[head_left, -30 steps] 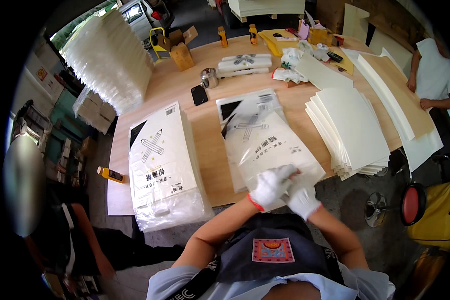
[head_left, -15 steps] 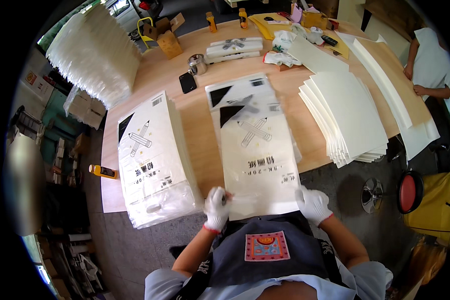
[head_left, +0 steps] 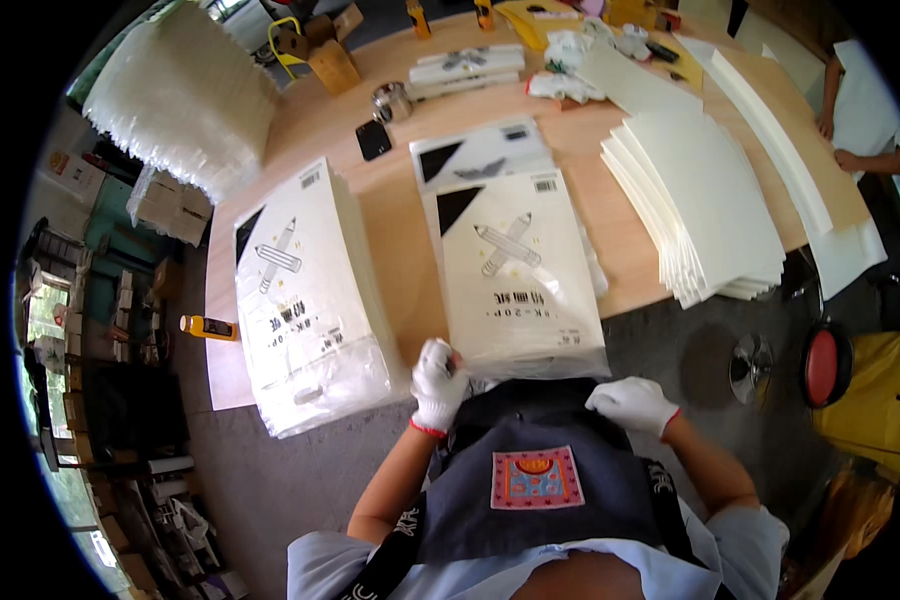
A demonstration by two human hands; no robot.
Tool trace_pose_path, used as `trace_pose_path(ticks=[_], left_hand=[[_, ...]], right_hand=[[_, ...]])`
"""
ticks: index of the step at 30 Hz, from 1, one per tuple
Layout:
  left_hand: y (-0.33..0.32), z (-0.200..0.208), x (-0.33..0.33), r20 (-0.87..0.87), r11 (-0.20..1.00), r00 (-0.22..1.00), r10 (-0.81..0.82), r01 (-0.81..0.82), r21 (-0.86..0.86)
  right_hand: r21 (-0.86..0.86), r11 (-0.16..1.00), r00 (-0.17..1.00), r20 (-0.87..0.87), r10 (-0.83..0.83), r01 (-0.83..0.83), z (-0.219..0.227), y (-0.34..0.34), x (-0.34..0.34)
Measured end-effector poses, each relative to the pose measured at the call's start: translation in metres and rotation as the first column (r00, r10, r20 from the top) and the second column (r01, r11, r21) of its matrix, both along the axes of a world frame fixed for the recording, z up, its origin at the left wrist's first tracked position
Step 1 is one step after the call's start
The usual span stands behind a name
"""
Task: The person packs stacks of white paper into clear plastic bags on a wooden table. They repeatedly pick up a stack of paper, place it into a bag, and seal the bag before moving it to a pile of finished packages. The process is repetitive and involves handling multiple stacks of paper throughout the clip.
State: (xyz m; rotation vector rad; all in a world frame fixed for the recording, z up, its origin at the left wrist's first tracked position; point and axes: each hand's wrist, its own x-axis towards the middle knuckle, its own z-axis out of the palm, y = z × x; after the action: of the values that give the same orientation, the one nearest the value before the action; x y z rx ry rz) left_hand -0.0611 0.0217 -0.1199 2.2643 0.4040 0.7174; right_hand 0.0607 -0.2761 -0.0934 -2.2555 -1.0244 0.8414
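Observation:
In front of me, a clear printed plastic bag [head_left: 515, 310] with white drawing paper inside lies on top of another printed bag [head_left: 485, 150]. My left hand [head_left: 438, 388], in a white knit glove with a red cuff, is closed at the near left corner of the upper bag, pinching its clear edge. Just below the near right corner is my right hand [head_left: 633, 405], gloved alike, with its fingers curled together. Whether it holds anything is hidden. To the left lies a thick stack of filled printed bags [head_left: 305, 290].
Fanned white paper [head_left: 695, 210] lies on the right of the wooden table [head_left: 390, 250]. A tall stack of clear bags [head_left: 185, 100] stands far left. A phone [head_left: 374, 140], metal pot [head_left: 391, 101] and orange bottle [head_left: 208, 327] sit around. Another person [head_left: 865, 110] stands far right.
The paper has slid away from me, deeper into the bag, whose clear near edge now shows past it. My right hand has come off the paper's right edge, and the view has tilted slightly.

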Motion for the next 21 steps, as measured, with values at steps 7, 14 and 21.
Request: trace_pose_path(ticks=[7, 14, 21], left_hand=[[-0.01, 0.005, -0.011, -0.071, 0.989, 0.987, 0.143, -0.144, -0.016], [-0.004, -0.082, -0.134, -0.439, 0.853, 0.897, 0.056, -0.271, -0.446], [0.004, -0.065, -0.026, -0.304, 0.698, 0.952, -0.021, -0.204, -0.686]], right_hand=[[0.038, 0.682, 0.498, -0.713, -0.494, 0.731, -0.123, 0.031, 0.047], [-0.031, 0.549, 0.24, -0.878, -0.415, 0.835, -0.099, 0.06, 0.047], [-0.266, 0.964, 0.69, -0.697, -0.192, -0.001, -0.057, 0.0, 0.04]])
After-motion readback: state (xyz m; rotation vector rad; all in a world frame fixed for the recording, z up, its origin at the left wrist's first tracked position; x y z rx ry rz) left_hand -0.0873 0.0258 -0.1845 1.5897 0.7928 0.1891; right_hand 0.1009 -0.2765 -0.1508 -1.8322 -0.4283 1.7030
